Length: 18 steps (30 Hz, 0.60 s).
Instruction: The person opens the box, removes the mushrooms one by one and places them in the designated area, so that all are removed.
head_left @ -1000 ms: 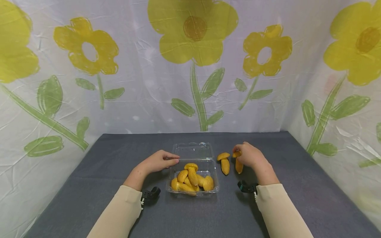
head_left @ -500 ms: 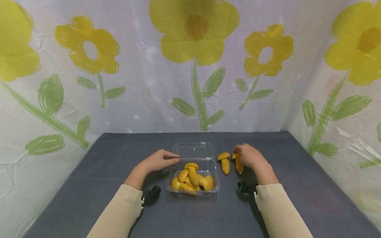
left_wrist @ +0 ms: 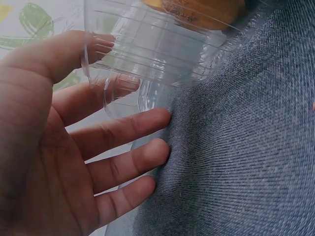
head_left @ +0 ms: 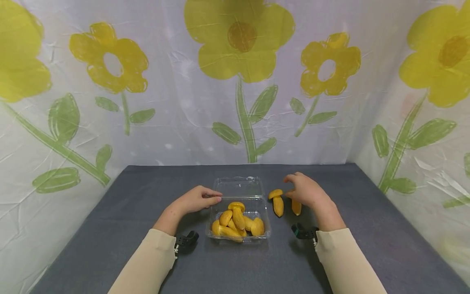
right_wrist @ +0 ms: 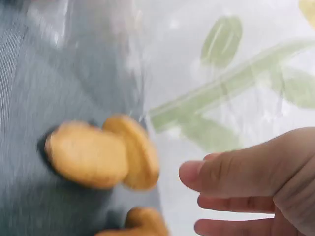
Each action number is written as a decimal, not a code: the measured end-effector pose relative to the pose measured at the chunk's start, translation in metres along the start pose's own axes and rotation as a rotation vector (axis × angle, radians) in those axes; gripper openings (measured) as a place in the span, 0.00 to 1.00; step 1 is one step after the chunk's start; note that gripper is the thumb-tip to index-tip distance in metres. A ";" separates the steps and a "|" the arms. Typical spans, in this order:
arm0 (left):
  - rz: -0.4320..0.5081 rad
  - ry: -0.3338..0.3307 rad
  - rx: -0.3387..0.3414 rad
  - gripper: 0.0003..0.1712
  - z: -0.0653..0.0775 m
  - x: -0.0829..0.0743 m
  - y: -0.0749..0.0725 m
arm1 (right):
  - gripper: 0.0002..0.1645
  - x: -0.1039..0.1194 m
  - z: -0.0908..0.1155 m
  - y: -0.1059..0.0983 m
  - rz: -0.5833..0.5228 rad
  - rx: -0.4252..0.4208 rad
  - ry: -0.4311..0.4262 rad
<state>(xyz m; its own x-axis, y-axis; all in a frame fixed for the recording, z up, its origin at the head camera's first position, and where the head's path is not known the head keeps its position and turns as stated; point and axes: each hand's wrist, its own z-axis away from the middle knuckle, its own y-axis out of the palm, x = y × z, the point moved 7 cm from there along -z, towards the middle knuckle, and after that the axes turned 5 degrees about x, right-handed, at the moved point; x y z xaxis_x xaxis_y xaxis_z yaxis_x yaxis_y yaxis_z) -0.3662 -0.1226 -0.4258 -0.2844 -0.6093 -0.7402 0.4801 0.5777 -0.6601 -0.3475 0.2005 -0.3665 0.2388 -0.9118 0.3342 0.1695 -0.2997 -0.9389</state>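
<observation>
A clear hinged plastic box [head_left: 267, 224] with its lid [head_left: 238, 188] folded back holds several yellow mushrooms [head_left: 238, 218]. At its back left corner my left hand [head_left: 194, 200] touches the rim with thumb and index finger. In the left wrist view the other fingers [left_wrist: 142, 155] stretch out loosely beside the box wall. Right of the box lie two more mushrooms: one [head_left: 278, 203] shows whole, and my right hand [head_left: 306, 190] partly covers the other [head_left: 295, 207]. The right wrist view shows this nearer mushroom [right_wrist: 88, 155] apart from the extended thumb [right_wrist: 236, 172], nothing in the grasp.
A dark grey cloth [head_left: 235, 269] covers the table. White sheeting [head_left: 169, 114] painted with yellow flowers hangs behind it and along both sides. Each wrist wears a black camera mount [head_left: 187, 239].
My right hand has let go of the right-hand mushroom and risen slightly, its fingers spreading. That mushroom stays on the cloth. The left hand and the box have not moved.
</observation>
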 end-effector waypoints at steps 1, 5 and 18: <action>0.001 0.001 0.000 0.25 0.000 0.000 0.000 | 0.25 0.005 0.001 -0.001 -0.003 0.000 -0.008; 0.003 -0.001 -0.001 0.25 0.000 0.000 -0.001 | 0.25 0.030 0.005 -0.003 0.002 -0.007 -0.067; -0.001 -0.004 -0.008 0.25 -0.001 0.001 -0.001 | 0.28 0.110 0.021 0.025 0.045 0.043 -0.274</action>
<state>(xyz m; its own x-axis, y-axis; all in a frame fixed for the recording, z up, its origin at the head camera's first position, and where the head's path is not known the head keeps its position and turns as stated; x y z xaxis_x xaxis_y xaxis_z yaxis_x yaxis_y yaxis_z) -0.3676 -0.1236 -0.4263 -0.2810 -0.6119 -0.7393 0.4729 0.5820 -0.6615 -0.2970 0.0986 -0.3511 0.4957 -0.8122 0.3076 0.1918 -0.2431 -0.9509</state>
